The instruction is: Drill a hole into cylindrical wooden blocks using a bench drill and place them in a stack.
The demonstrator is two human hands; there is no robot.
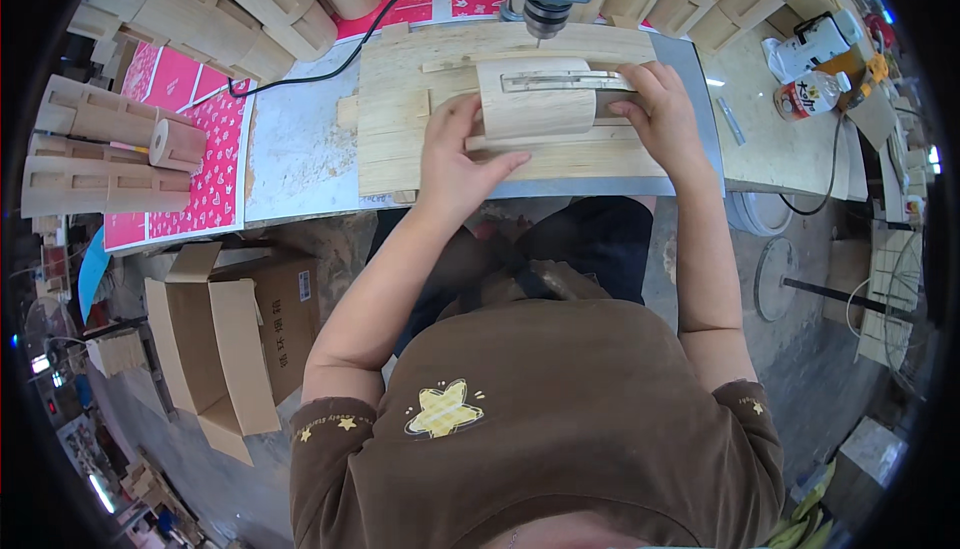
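Note:
A pale wooden cylinder [540, 117] lies on its side on a wooden board [400, 139], between wooden strips. Along its top rests a narrow slotted strip [560, 81], its right end reaching past the cylinder. My right hand [660, 114] grips that end, index finger above and thumb below, beside the cylinder's open end. At the other end my left hand [458, 154] has its fingers bent against the cylinder, with the thumb stretched along its near side. Just beyond the cylinder hangs a drill chuck [546, 21] with a thin bit, apart from the wood.
Wooden cylinders with cut openings [110, 139] are stacked at the left and along the back. A black cable [340, 69] crosses the table. At the right are a bottle [808, 97] and a marker-like stick [731, 121]. A cardboard box [235, 334] stands on the floor.

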